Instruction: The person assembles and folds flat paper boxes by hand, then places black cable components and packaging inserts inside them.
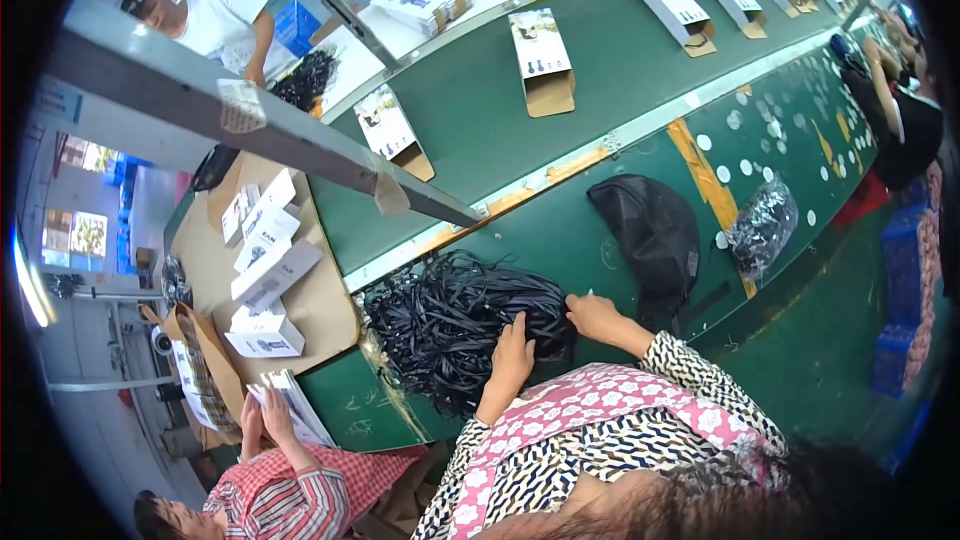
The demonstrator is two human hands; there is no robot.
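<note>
- The tangled heap of thin black plastic strips (455, 325) lies on the green worktop (560, 230), just below the metal edge of the green conveyor belt (620, 70) and right in front of the person.
- The left hand (513, 352) rests flat on the near side of the heap, fingers (518, 325) stretched out and spread, gripping nothing.
- The right hand (592, 314) touches the heap's right edge; its fingers curl toward the strips, but I cannot tell whether they pinch one.
- To do this well, I judge the left hand should press the heap down while the right draws a single strip out sideways, slowly, so the tangle does not drag along.
- The black mesh cap (655, 235) sits just beside the right hand; keep the pulled strip from snagging it.
- The open printed cardboard boxes (542, 60) ride well apart on the belt.
</note>
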